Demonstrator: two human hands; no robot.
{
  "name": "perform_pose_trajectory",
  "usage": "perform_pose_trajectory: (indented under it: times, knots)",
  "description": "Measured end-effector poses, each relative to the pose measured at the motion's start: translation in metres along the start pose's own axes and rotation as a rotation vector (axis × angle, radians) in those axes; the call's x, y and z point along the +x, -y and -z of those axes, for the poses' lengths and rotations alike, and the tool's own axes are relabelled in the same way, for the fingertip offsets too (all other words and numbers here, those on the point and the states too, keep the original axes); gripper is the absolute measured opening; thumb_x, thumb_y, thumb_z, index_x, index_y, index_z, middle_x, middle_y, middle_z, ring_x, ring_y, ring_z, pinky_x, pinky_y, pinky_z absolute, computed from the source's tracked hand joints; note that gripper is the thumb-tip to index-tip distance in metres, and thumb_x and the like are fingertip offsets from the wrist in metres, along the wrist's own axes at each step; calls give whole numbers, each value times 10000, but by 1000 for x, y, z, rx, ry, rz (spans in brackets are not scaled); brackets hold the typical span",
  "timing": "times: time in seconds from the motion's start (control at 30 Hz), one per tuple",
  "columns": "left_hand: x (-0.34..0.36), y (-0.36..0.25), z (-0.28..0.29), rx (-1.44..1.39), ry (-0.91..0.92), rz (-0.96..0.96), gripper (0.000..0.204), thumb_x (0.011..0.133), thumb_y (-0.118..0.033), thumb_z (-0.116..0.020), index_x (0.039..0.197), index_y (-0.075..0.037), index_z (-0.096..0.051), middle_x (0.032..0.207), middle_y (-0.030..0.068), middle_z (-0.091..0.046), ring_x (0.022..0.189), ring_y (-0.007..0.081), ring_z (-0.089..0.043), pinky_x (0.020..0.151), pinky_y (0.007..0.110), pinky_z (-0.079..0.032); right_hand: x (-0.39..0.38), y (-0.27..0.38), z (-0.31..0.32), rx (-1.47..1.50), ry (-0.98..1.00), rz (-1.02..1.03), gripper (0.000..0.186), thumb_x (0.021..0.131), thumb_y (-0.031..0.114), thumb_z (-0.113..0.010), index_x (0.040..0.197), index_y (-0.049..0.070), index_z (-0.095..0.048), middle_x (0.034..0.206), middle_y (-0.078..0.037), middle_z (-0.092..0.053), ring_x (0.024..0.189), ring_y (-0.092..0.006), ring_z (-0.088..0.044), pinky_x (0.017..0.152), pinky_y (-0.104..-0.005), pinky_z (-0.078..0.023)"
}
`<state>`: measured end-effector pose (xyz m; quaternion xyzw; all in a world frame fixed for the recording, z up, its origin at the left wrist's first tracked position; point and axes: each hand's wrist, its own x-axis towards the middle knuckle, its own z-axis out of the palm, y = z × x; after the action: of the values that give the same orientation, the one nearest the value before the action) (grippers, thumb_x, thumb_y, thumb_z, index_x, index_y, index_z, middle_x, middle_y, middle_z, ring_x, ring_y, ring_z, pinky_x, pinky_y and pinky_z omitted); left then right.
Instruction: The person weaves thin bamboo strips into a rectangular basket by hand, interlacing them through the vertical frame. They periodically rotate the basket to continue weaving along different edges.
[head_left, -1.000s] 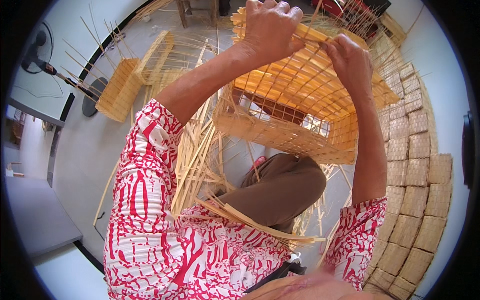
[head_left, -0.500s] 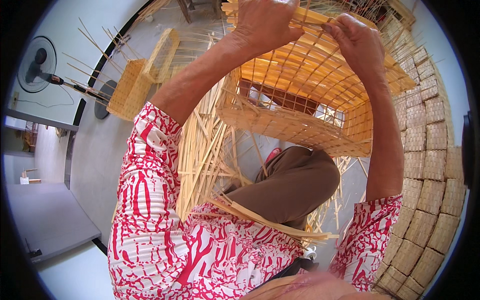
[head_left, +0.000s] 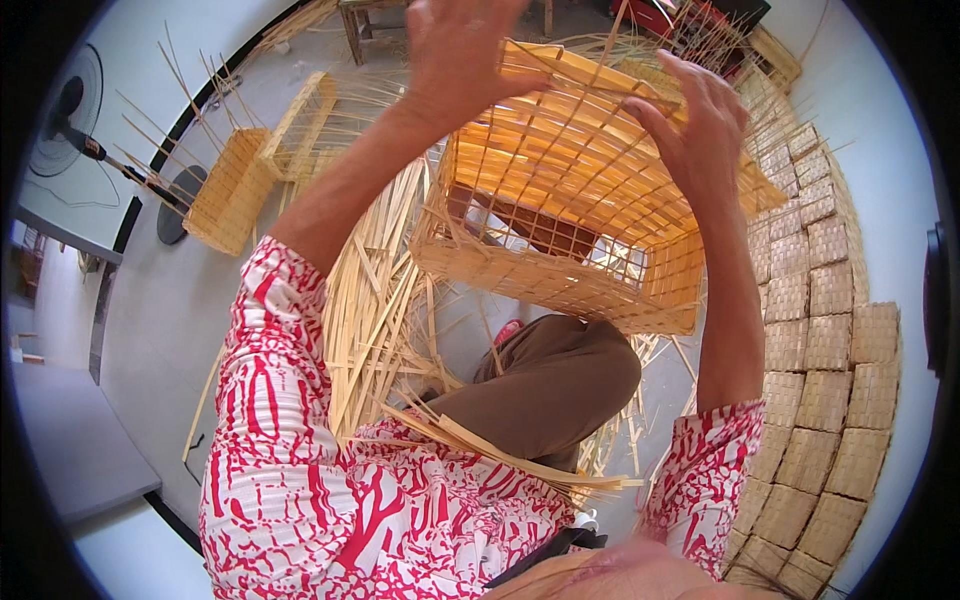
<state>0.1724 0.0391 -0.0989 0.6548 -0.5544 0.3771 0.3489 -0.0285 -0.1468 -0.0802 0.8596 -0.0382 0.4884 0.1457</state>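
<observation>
A woven bamboo basket (head_left: 550, 285) is propped on its side above my bent leg, its open lattice and yellow inner strips showing. At its far upper left, my left hand (head_left: 455, 65) is slightly blurred, the thumb spread toward the rim and the fingertips cut off by the picture's edge. My right hand (head_left: 700, 130) is raised at the upper right part of the basket, its thumb and fingers apart. A thin bamboo strip (head_left: 590, 82) runs along the upper edge between both hands. No firm hold on it shows.
Loose bamboo strips (head_left: 375, 300) lie left of my leg, and a few more (head_left: 520, 455) rest across my lap. Unfinished baskets (head_left: 235, 190) with protruding strips stand at left near a fan (head_left: 70, 110). Stacked woven pieces (head_left: 830, 330) line the right wall. A wooden stool (head_left: 360, 25) stands behind.
Both hands have come off the basket's upper edge, where they were pinching, and their fingers have spread. The whole view has shifted, so the basket appears lower and further left.
</observation>
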Motion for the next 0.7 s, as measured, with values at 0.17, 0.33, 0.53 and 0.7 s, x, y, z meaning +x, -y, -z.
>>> perform_pose_trajectory:
  times: [0.17,0.33,0.53,0.7]
  knots:
    - [-81,67,-29,-426,16,438,751,859,-439,-834,1451,-114,-504,1324,44,-637,1186,150,-612,973,380,-486,-69,95,99,598,272,-210,332,815,146,-825,1114,93,-693,1066,-110,-714,1017,-286,-664,881,-423,-500]
    - [-102,76,-48,-1159,324,644,489,897,-484,-794,1176,-94,-694,1049,15,-718,960,87,-646,848,277,-516,-146,137,95,746,922,-491,245,900,155,-713,1112,34,-695,1085,-203,-709,1011,-405,-668,869,-458,-536]
    - [-101,77,-34,-1092,253,526,304,984,-411,-729,785,-184,-692,665,-132,-457,614,3,-335,557,285,-237,-152,99,62,606,736,-551,316,937,183,-680,1212,28,-670,1163,-204,-706,1057,-416,-667,893,-461,-535]
    - [-134,83,-15,-1000,186,597,242,982,-348,-738,987,-113,-792,776,-108,-647,724,12,-549,664,239,-440,-173,46,-5,682,673,-754,465,1028,373,-619,1351,38,-611,1211,-193,-703,1074,-267,-687,902,-373,-531]
